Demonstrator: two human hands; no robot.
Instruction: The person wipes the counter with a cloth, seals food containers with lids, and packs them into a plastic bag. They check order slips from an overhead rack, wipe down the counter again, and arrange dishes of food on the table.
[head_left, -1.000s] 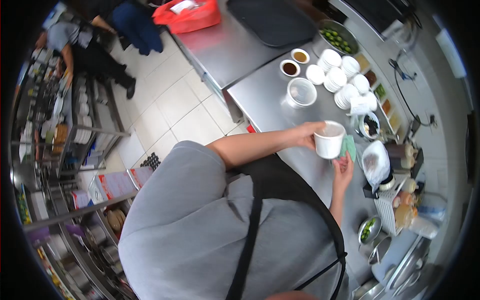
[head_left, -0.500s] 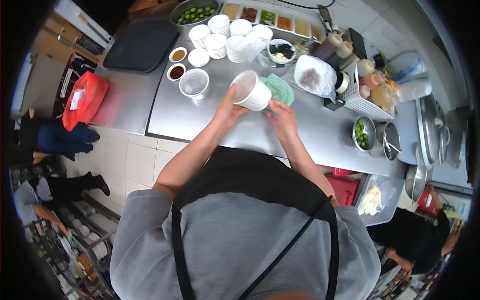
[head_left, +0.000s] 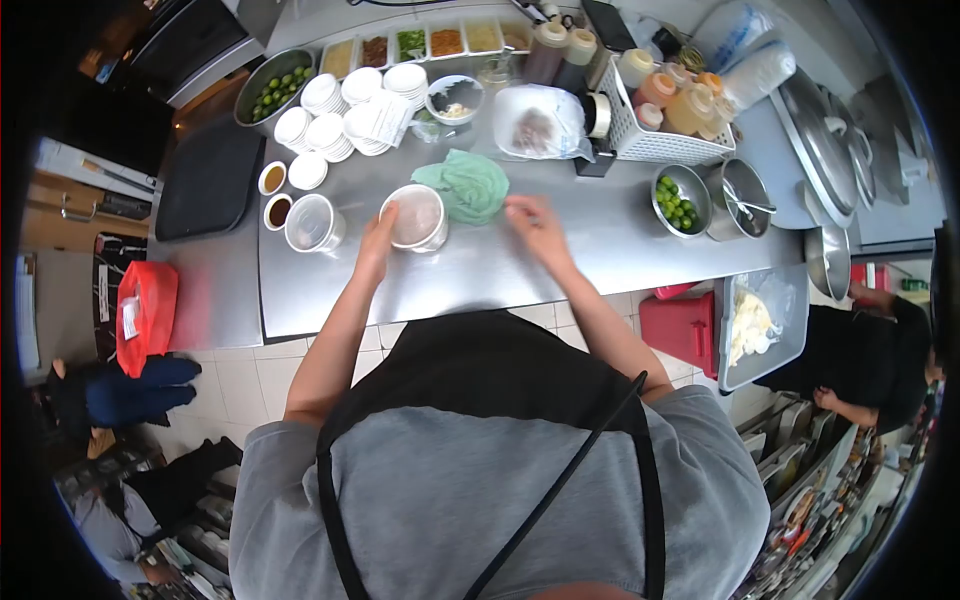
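My left hand (head_left: 376,240) is closed around the left side of a white plastic tub (head_left: 430,243). The tub stands upright on the steel counter, with a pale, see-through top facing me. My right hand (head_left: 538,232) holds nothing; its slightly blurred fingers are apart, close to the right edge of a crumpled green cloth (head_left: 466,186). Whether the fingertips touch the cloth I cannot tell. Left of the tub stands a similar container with a clear lid (head_left: 312,224). Beside it are two small cups of sauce, one amber (head_left: 272,178) and one dark brown (head_left: 278,212).
Behind are stacked white lids (head_left: 325,133), a bowl with dark and white food (head_left: 455,98) and a bagged container (head_left: 540,125). A bottle basket (head_left: 665,145) and lime bowl (head_left: 682,200) stand right, a black tray (head_left: 208,180) left. Other people stand at both sides.
The tub has gone from tilted between both hands to upright on the counter. My right hand has let go and moved away to the right. The head view has shifted.
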